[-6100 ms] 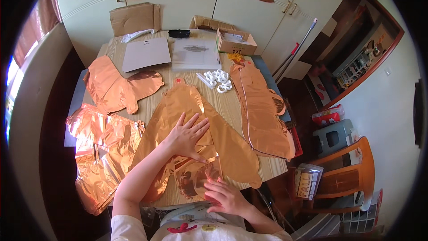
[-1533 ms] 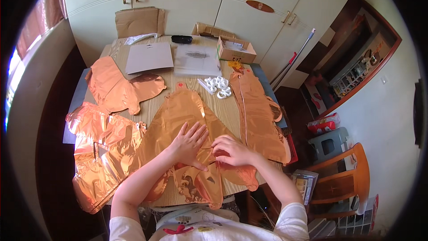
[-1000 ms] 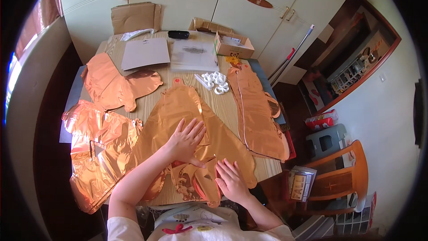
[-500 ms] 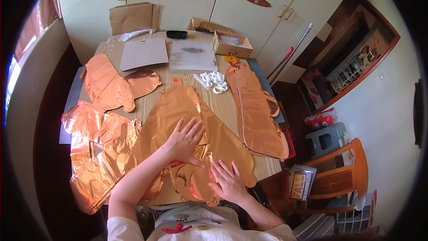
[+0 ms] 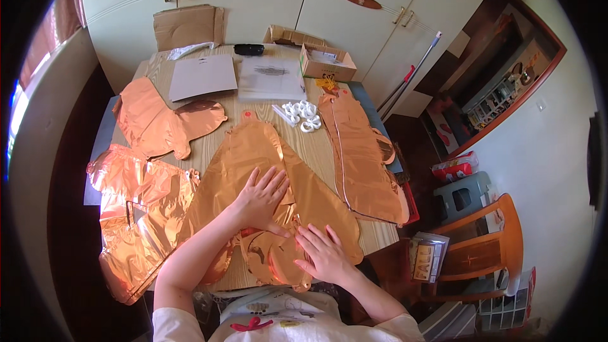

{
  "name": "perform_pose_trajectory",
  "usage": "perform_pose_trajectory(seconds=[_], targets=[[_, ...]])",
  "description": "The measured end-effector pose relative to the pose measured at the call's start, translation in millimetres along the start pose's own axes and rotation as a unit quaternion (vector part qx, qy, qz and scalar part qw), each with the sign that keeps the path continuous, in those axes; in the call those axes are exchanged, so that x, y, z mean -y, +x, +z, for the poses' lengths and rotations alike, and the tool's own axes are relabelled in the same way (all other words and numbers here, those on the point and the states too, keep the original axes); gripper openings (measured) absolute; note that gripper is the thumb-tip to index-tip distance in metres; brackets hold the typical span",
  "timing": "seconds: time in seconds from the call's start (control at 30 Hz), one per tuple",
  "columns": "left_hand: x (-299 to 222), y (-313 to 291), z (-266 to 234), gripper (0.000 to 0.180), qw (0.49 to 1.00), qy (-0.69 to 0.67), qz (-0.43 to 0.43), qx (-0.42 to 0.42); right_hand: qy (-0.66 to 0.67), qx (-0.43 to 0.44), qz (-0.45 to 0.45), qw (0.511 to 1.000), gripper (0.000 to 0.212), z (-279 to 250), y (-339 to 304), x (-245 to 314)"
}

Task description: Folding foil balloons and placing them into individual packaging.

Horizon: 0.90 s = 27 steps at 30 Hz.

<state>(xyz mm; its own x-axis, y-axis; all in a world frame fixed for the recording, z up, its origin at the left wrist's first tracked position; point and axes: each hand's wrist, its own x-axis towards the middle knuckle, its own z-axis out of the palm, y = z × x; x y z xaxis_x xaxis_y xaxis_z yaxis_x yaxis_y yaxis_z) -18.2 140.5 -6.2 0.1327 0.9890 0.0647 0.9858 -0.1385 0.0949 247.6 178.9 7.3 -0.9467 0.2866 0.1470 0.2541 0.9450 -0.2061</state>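
Observation:
A flat, copper-coloured foil balloon (image 5: 237, 158) lies folded on the table in front of me, wide at the near side and narrower at the far end. My left hand (image 5: 261, 202) rests on its middle with fingers spread. Lower and to the right, my right hand (image 5: 324, 256) lies on the same foil, fingers stretched out and close to my left thumb. Crumpled, curled foil (image 5: 272, 263) shows between my forearms. Neither hand grips anything. More foil balloons lie around: one at the far left (image 5: 147, 120), a shiny one at the near left (image 5: 149, 206), and a long one on the right (image 5: 361, 158).
Beyond the foil are white ribbon coils (image 5: 303, 113), a pale grey sheet (image 5: 202, 78), a clear plastic packet (image 5: 273, 81) and an open cardboard box (image 5: 342, 69). Folded cardboard (image 5: 189, 28) leans on the cabinet. A wooden chair (image 5: 506, 240) stands at the right.

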Motion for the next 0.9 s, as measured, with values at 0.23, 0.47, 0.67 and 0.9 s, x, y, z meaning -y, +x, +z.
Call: perform_pose_trajectory(seconds=[0.23,0.47,0.67,0.9], targets=[[-1.9,-0.1,-5.2,0.140,1.000,0.007,-0.006,0.011,0.009,0.047,-0.013,0.999,0.080,-12.9,13.4,-11.0],[-1.6,-0.1,-7.5,0.137,1.000,0.003,-0.004,0.021,0.006,0.120,-0.019,0.993,0.110,-10.5,26.2,-25.9],[-2.4,0.0,-8.2,0.136,0.999,0.004,-0.008,0.032,-0.045,0.134,-0.028,0.990,0.114,-3.7,18.4,-29.3],[-2.0,-0.4,-6.4,0.136,1.000,0.005,-0.007,0.027,-0.046,0.122,-0.062,0.990,0.097,-5.1,-9.1,-25.4]])
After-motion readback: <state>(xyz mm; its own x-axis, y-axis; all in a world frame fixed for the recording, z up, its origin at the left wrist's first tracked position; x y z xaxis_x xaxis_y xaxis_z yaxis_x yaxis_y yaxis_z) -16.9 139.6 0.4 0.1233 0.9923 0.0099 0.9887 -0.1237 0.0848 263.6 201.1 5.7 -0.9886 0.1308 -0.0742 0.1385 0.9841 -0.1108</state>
